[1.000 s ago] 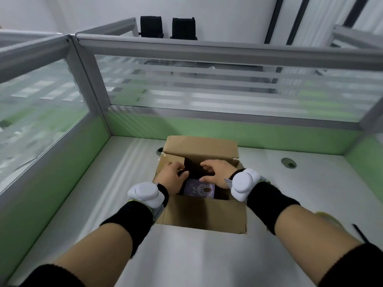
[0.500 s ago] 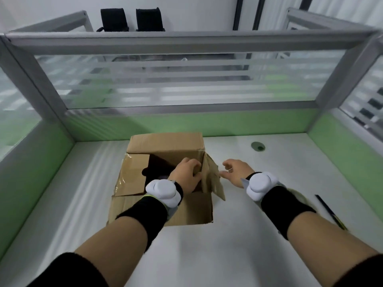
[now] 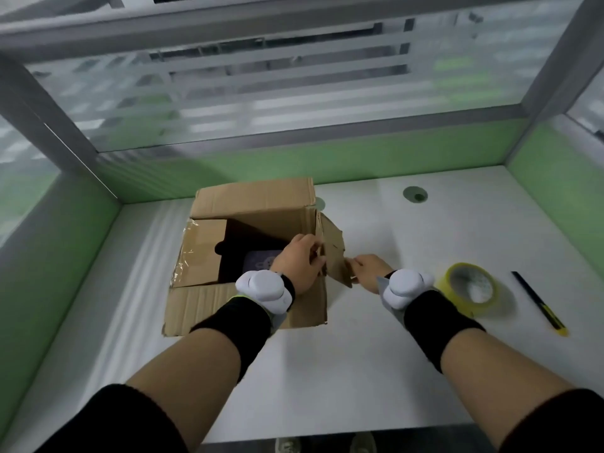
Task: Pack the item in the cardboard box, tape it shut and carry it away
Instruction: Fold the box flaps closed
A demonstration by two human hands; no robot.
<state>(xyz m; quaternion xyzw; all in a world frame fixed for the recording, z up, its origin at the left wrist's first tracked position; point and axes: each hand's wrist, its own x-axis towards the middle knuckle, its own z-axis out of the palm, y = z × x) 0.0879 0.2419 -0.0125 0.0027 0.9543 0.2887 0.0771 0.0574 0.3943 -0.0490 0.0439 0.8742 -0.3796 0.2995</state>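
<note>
An open brown cardboard box [image 3: 209, 305] stands on the white desk. A purple item [image 3: 261, 261] lies inside it, partly hidden by my left hand [image 3: 299, 263]. My left hand grips the box's right wall at the rim, by the right flap [image 3: 333, 246]. My right hand [image 3: 369, 271] holds that flap's lower outer edge from outside the box. The left flap [image 3: 202, 253], with clear tape on it, is folded inward. The far flap [image 3: 255, 197] stands up. A roll of yellow tape [image 3: 472, 287] lies right of my right hand.
A black and yellow utility knife [image 3: 539, 304] lies to the right of the tape roll. A round cable hole [image 3: 415, 194] sits in the desk at the back right. Green and glass partitions [image 3: 359, 161] wall the desk on three sides.
Both hands left the item inside the box. My left hand went to the right wall and my right hand took the right flap. The view tilted down, showing the tape roll and knife.
</note>
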